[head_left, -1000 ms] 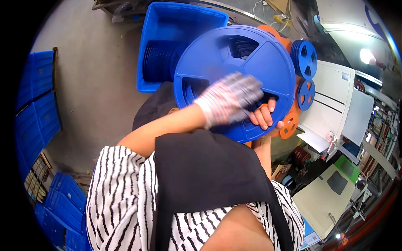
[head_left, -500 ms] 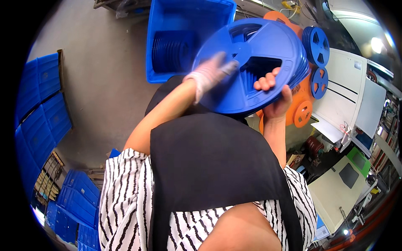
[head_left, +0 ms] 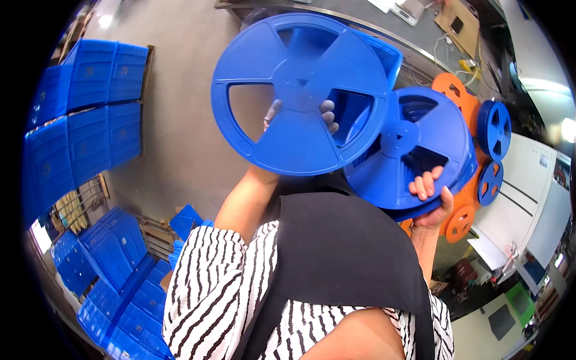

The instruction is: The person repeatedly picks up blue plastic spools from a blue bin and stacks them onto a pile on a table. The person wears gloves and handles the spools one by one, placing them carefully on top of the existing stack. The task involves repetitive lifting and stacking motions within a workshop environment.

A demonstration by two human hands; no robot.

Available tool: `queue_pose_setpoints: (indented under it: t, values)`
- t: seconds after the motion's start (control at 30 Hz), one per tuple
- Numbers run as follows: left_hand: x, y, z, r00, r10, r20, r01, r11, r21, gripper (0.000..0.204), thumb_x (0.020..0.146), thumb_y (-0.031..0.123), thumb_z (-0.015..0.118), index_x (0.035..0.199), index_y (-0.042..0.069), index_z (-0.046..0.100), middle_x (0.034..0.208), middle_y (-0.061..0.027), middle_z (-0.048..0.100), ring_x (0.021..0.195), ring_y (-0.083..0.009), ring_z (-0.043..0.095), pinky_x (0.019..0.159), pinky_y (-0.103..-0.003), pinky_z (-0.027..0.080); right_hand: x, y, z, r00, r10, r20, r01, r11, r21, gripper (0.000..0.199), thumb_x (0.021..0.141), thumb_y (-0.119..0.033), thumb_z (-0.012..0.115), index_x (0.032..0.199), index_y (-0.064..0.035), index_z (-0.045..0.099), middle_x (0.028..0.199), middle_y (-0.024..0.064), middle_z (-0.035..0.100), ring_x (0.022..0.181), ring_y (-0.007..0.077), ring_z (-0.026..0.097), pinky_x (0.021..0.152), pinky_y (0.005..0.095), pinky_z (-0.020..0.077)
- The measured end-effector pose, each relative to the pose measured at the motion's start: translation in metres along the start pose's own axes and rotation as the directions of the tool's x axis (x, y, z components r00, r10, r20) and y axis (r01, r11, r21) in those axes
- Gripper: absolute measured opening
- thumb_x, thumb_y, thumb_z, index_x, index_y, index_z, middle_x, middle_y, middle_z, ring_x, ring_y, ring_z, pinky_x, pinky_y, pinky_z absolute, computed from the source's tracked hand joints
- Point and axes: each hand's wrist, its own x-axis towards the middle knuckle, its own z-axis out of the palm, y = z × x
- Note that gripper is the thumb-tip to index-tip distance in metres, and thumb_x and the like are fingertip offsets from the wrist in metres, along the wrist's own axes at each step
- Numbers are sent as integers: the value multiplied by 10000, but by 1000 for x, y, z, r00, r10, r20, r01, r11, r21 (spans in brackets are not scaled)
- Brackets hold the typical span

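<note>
A flat blue reel disc with wide cut-out windows is held up in front of me, face toward me. My left hand is closed on it from behind; gloved fingertips show through the windows and the palm is hidden. To its right, a tilted stack of matching blue reel discs rests against my front. Bare fingers of my right hand hook through a window of that stack, the thumb at its outer edge. The held disc overlaps part of the stack's upper left side.
A blue bin stands mostly hidden behind the held disc. Orange reels and small blue reels are at the right. A grey workbench runs along the far side. Blue crates are stacked at the left.
My left hand has gone from the face of the stack to holding one disc up and left, apart from it. My right hand keeps its hold. The whole view has shifted.
</note>
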Motion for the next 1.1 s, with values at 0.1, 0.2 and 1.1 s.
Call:
queue_pose_setpoints:
  t: [0.1,0.2,1.1]
  values:
    - [-8,-2,-3,999,48,1,-48,998,-42,794,896,475,608,1398,-71,324,1288,-201,536,1252,-336,511,1133,-465,353,-5,-9,-10,997,-37,63,33,998,58,362,821,-249,659,1052,-52,460,694,9,445,624,137,476,711,336,426]
    - [-10,-4,-3,998,53,-30,-54,998,-41,808,895,482,608,1407,-69,313,1312,-205,523,1268,-350,491,1147,-470,326,-6,-18,-14,986,-105,127,90,989,116,350,835,-254,662,1017,-73,424,676,-7,444,594,108,474,689,315,416]
    - [57,-43,18,953,-48,-298,284,483,828,914,835,276,741,1537,179,164,1285,-148,571,1142,-258,565,1048,-389,395,33,17,36,985,-58,164,66,997,-42,408,757,-268,723,1025,-71,488,658,27,489,584,142,507,666,346,447]
